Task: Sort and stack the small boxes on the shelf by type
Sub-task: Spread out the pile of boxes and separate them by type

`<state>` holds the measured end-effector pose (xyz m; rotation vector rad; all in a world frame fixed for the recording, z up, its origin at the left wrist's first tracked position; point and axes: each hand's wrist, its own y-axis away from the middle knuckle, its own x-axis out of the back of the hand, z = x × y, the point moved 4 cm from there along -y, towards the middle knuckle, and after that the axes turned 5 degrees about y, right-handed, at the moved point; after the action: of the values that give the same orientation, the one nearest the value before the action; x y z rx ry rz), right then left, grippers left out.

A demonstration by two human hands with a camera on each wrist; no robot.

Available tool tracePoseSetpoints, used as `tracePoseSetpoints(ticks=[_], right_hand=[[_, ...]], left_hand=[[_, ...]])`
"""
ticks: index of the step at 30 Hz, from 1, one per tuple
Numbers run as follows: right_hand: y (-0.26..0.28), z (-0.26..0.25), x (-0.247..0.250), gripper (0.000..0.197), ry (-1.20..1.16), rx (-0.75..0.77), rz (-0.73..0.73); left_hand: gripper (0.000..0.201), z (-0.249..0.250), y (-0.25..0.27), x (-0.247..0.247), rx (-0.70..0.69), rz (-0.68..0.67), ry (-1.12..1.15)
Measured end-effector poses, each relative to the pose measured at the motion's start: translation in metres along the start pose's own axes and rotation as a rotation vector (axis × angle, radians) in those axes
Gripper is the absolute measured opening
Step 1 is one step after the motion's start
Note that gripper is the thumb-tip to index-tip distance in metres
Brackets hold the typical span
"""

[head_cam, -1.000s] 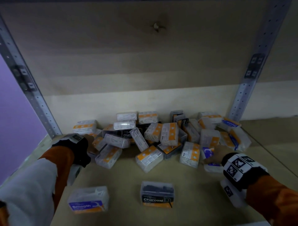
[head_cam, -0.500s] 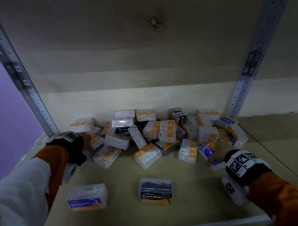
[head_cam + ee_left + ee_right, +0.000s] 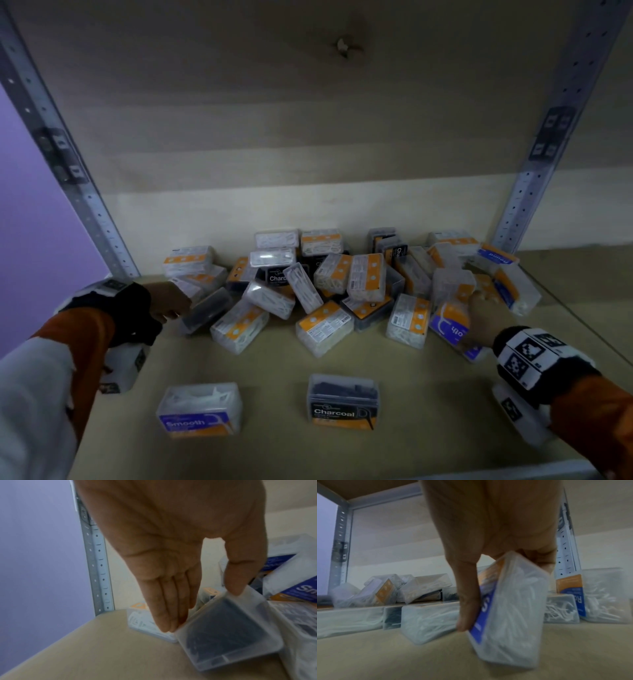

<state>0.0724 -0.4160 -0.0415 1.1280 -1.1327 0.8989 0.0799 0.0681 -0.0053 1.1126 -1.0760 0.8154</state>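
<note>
A heap of small clear boxes (image 3: 342, 281) with orange, blue and black labels lies at the back of the shelf. In front of it stand one blue "Smooth" box (image 3: 198, 409) and one black "Charcoal" box (image 3: 343, 402), apart from each other. My left hand (image 3: 171, 303) (image 3: 202, 609) pinches a dark-filled box (image 3: 205, 310) (image 3: 223, 632) at the heap's left end, thumb on one corner and fingers on another. On the right, my right hand (image 3: 479, 305) (image 3: 505, 595) grips a blue-labelled box (image 3: 450, 325) (image 3: 510, 622), tilted up on one edge.
The wooden shelf board (image 3: 274, 370) has bare room in front of the heap. Perforated metal uprights stand at the left (image 3: 68, 164) and right (image 3: 548, 137). The upper shelf board (image 3: 308, 85) hangs overhead. A purple wall (image 3: 34, 222) lies beyond the left upright.
My right hand has closed round the blue-labelled box and tipped it up. My left hand has shifted right, and a dark box now shows between its thumb and fingers.
</note>
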Motion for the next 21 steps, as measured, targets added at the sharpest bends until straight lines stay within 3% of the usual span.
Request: tracePoseSetpoints(ticks=[1, 2, 6, 8, 16, 21], right_hand=[[0.0, -0.001, 0.001, 0.099, 0.008, 0.001, 0.008], [0.0, -0.003, 0.002, 0.094, 0.012, 0.006, 0.016], [-0.001, -0.005, 0.005, 0.081, 0.039, 0.009, 0.035], [0.0, -0.006, 0.005, 0.076, 0.024, 0.009, 0.042], [0.006, -0.009, 0.011, 0.063, -0.044, 0.043, 0.06], [0.012, -0.008, 0.015, 0.05, -0.046, 0.062, 0.033]], left_hand=[[0.046, -0.006, 0.006, -0.004, 0.201, -0.085, 0.244], [0.035, -0.015, 0.003, -0.001, 0.267, 0.001, 0.269], [0.042, -0.041, 0.011, -0.018, 0.485, -0.075, 0.466], [0.043, -0.041, 0.012, -0.015, 0.541, -0.013, 0.581], [0.04, -0.031, 0.016, -0.003, 0.443, 0.099, 0.146], [0.043, -0.025, 0.018, -0.003, 0.467, 0.096, 0.09]])
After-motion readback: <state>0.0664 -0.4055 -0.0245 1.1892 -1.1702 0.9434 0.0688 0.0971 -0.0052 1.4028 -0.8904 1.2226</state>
